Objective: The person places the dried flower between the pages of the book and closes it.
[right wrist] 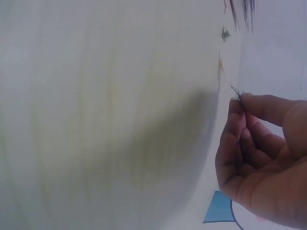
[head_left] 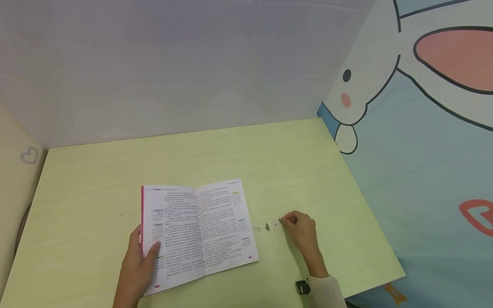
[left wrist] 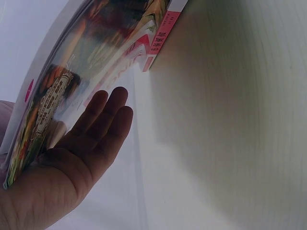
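Note:
An open book (head_left: 219, 226) with printed pages lies tilted toward my left hand (head_left: 135, 271). That hand grips its left edge, thumb on the page and fingers beneath. From below, the left wrist view shows the glossy picture cover (left wrist: 81, 62) above the fingers. Right of the book, my right hand (head_left: 304, 233) pinches a tiny dark green sprig (right wrist: 236, 92) between thumb and forefinger. Between book and right hand lie another green sprig (head_left: 267, 226) and pale, flat, dried-looking bits (head_left: 257, 229) on the table.
The pale yellow-green table (head_left: 173, 158) meets a light wall (head_left: 173, 64) at the back. A small black object (head_left: 302, 287) sits by the right sleeve (head_left: 327, 291). A cartoon-printed blue sheet (head_left: 416, 171) hangs beyond the table's right edge.

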A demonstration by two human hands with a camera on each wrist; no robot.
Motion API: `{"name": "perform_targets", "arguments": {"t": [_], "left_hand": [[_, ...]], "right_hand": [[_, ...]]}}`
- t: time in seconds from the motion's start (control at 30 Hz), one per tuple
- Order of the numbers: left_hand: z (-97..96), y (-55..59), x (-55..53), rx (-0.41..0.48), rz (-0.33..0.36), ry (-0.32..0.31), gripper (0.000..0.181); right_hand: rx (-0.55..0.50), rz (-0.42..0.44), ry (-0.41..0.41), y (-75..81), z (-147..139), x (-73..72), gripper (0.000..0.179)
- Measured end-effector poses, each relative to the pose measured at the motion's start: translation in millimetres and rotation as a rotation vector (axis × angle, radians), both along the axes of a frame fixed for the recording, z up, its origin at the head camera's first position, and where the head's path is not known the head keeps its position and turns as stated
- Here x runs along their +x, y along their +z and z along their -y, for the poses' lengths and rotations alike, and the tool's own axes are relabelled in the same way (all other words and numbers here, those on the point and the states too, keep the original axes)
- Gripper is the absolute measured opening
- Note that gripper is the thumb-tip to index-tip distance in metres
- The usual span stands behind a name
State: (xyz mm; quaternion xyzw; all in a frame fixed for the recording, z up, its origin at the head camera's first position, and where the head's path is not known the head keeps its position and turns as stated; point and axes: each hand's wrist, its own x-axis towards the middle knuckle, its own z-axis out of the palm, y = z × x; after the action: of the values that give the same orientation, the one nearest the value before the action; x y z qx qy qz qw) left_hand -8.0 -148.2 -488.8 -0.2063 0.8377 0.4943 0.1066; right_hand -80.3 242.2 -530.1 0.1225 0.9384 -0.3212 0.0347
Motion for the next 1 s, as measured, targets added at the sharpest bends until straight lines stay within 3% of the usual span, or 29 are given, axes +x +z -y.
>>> {"name": "perform_targets", "arguments": {"t": [1.0], "left_hand": [[0.6, -2.3, 0.1, -0.004, -0.001, 0.001, 0.073]], "right_hand": [[-0.067, -0.090, 0.074, 12.1, 34, 0.0, 0.006]]}}
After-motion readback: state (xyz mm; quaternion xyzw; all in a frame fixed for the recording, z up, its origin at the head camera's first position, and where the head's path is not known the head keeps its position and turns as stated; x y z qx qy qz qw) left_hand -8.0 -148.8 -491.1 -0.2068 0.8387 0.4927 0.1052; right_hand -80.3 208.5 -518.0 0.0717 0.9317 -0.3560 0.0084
